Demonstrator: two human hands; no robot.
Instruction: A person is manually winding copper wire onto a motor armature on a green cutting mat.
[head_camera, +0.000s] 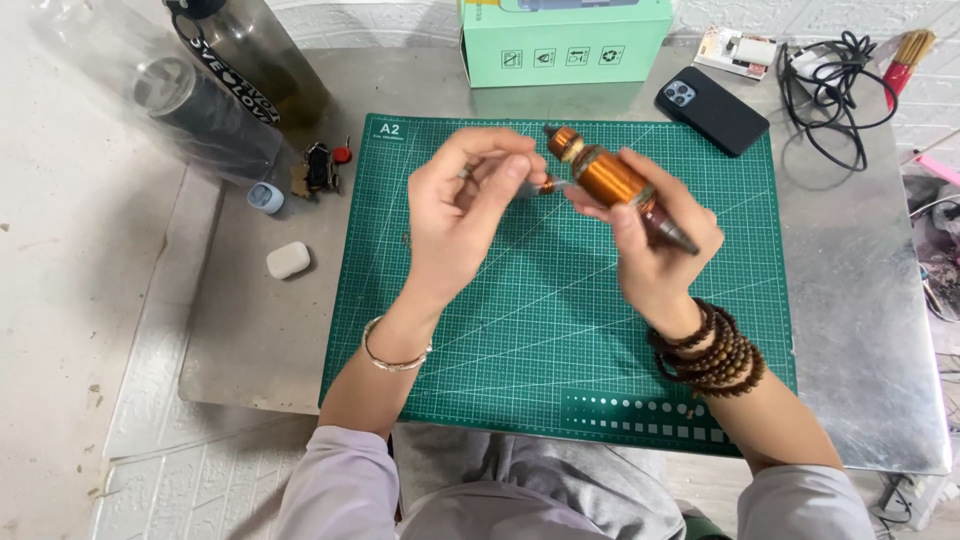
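My right hand (660, 245) grips a copper-wound motor rotor (605, 175) with a steel shaft, held tilted above the green cutting mat (560, 330). My left hand (465, 205) pinches a small grey part against the rotor's left side, near a small copper piece (547, 184). Wooden bead bracelets circle my right wrist, and a thin bangle my left.
A mint green box (565, 40) stands behind the mat. A black phone (712, 108) and a coil of black cable (835, 85) lie at the back right. Left of the mat are a dark bottle (255, 65), keys (320, 168) and a white earbud case (288, 260).
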